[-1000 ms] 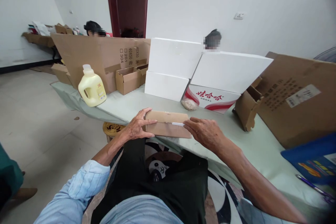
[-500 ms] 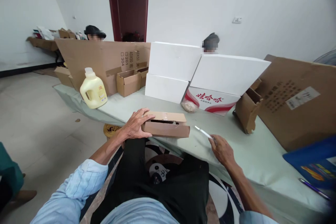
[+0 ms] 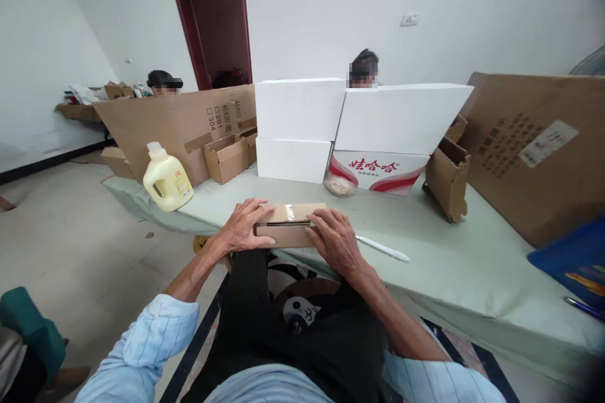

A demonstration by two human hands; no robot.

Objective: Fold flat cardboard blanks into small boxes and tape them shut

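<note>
At the far left of the desk (image 3: 449,245) stands a yellow jug (image 3: 166,177), with an open brown carton (image 3: 227,157) just behind it; near the front edge the left hand (image 3: 243,227) clasps the left end of a small cardboard box (image 3: 295,213), fingers curled over the taped top and thumb on the front face; the box lies flat on the desk, directly in front of the person, with a dark slit showing along its top front edge; the right hand (image 3: 333,240) lies spread over the box's right end, fingertips at that slit, gripping nothing else; just to its right a slim white blade (image 3: 382,248) rests loose on the desk; behind stand 3 white boxes (image 3: 297,107) and a red-and-white carton (image 3: 378,170). The step in hand looks like working the cut flap; lifting it would call for the left hand to pin the box while the right fingers hook under the edge.
</note>
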